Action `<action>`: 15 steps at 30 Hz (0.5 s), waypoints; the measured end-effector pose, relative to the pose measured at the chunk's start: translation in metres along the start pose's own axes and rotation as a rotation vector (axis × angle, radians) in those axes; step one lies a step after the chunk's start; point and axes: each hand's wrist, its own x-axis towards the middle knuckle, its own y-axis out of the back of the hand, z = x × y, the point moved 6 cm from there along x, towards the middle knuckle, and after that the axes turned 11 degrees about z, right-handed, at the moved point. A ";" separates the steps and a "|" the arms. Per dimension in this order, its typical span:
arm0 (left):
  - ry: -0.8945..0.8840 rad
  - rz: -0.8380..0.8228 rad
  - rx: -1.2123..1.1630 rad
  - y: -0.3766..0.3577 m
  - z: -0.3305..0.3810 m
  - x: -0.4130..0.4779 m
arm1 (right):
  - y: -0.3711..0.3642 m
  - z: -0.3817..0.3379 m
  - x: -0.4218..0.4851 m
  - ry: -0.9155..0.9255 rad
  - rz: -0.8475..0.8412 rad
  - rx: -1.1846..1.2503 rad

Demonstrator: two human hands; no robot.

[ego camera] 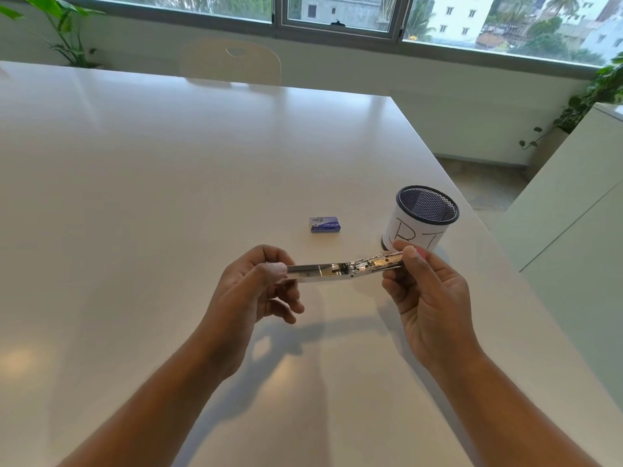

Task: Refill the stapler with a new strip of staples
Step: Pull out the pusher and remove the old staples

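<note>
A metal stapler (340,269) is swung fully open into one long line and held in the air above the white table (135,197). My left hand (259,284) pinches its left end, the plain cover. My right hand (424,291) grips its right end, where the spring and magazine rail show. A small blue staple box (325,224) lies shut on the table just beyond the stapler, touched by neither hand. No loose staple strip is in sight.
A black mesh pen cup (421,219) wrapped in white paper with handwritten letters stands right behind my right hand. The table's right edge runs close by it. A white chair (231,62) sits at the far side; plants stand by the window.
</note>
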 end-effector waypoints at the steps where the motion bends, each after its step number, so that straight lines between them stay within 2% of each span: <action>1: 0.020 -0.025 0.011 0.001 0.000 0.000 | 0.000 0.000 0.000 -0.005 -0.006 0.006; 8: 0.184 -0.353 0.162 -0.008 0.000 -0.007 | -0.016 0.009 -0.013 -0.054 -0.158 -0.063; 13: 0.248 -0.481 0.204 -0.020 -0.009 -0.019 | -0.030 0.021 -0.028 -0.119 -0.292 -0.152; 15: 0.269 -0.485 0.165 -0.026 -0.012 -0.022 | -0.033 0.023 -0.030 -0.131 -0.314 -0.185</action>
